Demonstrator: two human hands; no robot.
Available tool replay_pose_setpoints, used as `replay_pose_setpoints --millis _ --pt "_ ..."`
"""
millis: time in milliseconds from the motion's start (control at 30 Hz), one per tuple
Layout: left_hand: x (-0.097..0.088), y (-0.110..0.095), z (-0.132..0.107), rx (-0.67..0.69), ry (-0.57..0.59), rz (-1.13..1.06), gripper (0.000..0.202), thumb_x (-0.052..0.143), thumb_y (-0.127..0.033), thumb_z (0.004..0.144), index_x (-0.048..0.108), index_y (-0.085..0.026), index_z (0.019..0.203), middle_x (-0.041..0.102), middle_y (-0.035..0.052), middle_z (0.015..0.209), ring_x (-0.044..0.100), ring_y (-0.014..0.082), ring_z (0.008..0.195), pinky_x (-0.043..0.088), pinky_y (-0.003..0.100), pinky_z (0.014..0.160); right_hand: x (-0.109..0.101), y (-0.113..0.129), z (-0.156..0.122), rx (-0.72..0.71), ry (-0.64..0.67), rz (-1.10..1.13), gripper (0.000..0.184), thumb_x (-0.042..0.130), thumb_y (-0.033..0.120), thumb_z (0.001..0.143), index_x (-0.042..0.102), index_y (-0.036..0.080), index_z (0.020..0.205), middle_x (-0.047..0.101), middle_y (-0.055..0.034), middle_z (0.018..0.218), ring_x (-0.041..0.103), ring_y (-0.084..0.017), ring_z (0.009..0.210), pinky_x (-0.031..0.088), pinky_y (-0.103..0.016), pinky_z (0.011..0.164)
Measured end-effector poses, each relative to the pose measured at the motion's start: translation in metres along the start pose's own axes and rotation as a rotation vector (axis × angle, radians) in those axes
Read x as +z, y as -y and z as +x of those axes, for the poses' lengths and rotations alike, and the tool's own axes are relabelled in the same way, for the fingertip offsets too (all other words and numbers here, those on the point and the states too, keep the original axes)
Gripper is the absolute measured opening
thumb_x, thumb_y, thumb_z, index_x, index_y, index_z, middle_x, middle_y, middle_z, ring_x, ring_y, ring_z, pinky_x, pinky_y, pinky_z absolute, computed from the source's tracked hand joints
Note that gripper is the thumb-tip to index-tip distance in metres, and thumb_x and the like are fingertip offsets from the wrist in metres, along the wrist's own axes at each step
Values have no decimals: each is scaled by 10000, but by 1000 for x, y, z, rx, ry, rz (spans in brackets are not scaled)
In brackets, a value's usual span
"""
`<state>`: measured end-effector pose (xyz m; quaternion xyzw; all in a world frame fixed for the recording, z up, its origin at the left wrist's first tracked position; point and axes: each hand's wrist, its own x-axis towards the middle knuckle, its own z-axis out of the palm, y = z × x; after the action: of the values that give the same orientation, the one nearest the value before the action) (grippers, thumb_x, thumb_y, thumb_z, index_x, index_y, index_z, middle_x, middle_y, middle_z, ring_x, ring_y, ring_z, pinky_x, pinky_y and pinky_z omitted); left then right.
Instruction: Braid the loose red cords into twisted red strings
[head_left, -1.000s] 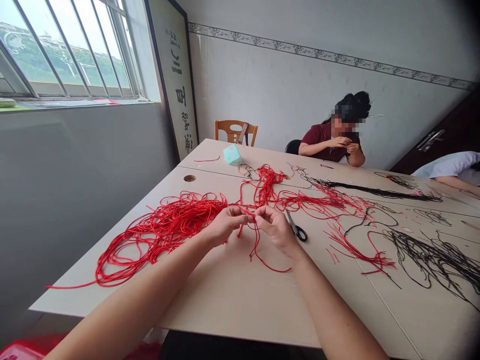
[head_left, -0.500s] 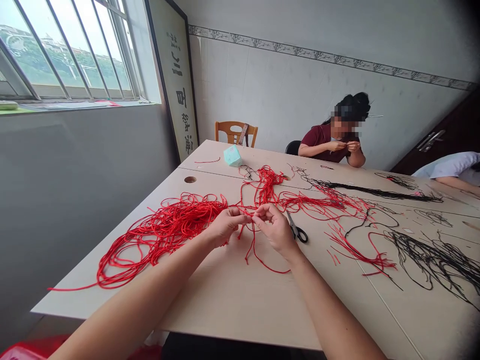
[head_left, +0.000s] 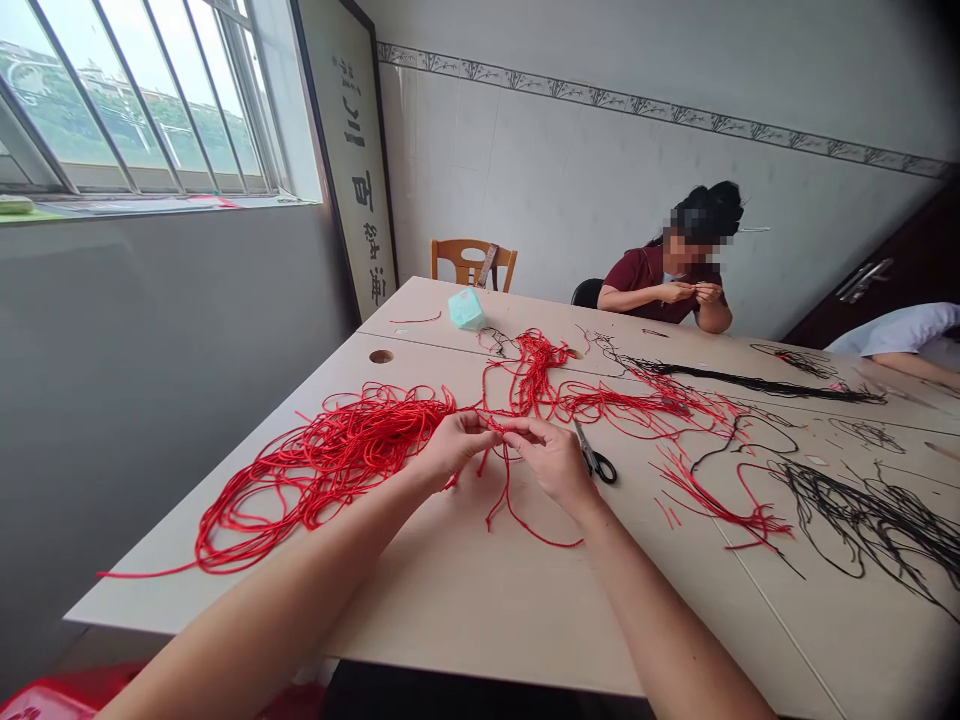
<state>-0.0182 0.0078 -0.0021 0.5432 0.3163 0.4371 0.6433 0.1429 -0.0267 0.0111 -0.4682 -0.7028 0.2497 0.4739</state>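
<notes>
Between my two hands runs a thin red cord (head_left: 507,478), its loose ends hanging down to the table. My left hand (head_left: 459,445) pinches the cord between thumb and fingers. Close against it, my right hand (head_left: 553,458) grips the same cord, its fingertips almost meeting the left ones. The part right at the fingertips is small and partly hidden. A large bundle of red cords (head_left: 375,430) lies to the left of my left hand. Scissors (head_left: 598,462) with black handles rest just beyond my right hand.
Beyond my hands lie a heap of knotted red cord (head_left: 541,370) and a pale green box (head_left: 466,309). Black cords (head_left: 862,510) spread over the right side of the table (head_left: 450,600). A person in a dark red shirt (head_left: 634,275) sits across, hands raised; another person's sleeve (head_left: 900,328) is at right.
My right fingers have closed in and straightened toward the left hand over the cord. My left hand stays nearly in place, still pinching. The hanging cord end has shifted slightly.
</notes>
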Motion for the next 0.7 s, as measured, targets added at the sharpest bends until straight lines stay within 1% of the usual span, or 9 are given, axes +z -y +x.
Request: replay_pose_setpoints --millis 133,267,367,467,600,700 --pt "1 3 1 8 -62 94 278 754 -338 592 643 -126 734 654 40 696 600 170 717 441 289 714 1 3 -1 9 -20 -24 155 565 279 799 681 210 875 691 -27 789 635 -163 690 520 -269 644" --pt "2 2 0 7 -63 123 268 736 -335 615 642 -121 747 656 45 715 599 169 723 440 280 694 1 4 0 5 -39 -76 128 562 269 787 664 206 831 681 -23 733 628 -163 646 513 -270 615" --pt "1 1 -1 3 -32 87 241 723 -307 633 633 -119 755 653 45 739 598 164 748 435 281 720 1 1 0 11 -24 -82 139 552 282 795 653 206 852 686 -33 772 635 -168 682 519 -275 631" --pt "0 -1 -2 -13 -14 38 208 718 -277 637 615 -121 729 639 30 721 595 153 750 425 283 746 0 -1 0 15 -31 -76 173 556 281 800 614 210 946 690 -35 822 648 -171 741 522 -281 674" --pt "0 -1 -1 -37 -48 28 213 729 -262 619 606 -121 722 629 16 690 584 134 705 417 285 744 0 0 -2 -15 -58 -104 186 571 257 797 576 221 979 690 -27 860 653 -167 797 518 -285 726" --pt "0 0 -1 -48 -81 18 229 741 -241 595 599 -120 728 634 20 694 583 132 689 418 282 725 0 2 -3 -47 -63 -151 189 577 239 794 571 225 983 687 -34 903 655 -172 819 522 -289 729"
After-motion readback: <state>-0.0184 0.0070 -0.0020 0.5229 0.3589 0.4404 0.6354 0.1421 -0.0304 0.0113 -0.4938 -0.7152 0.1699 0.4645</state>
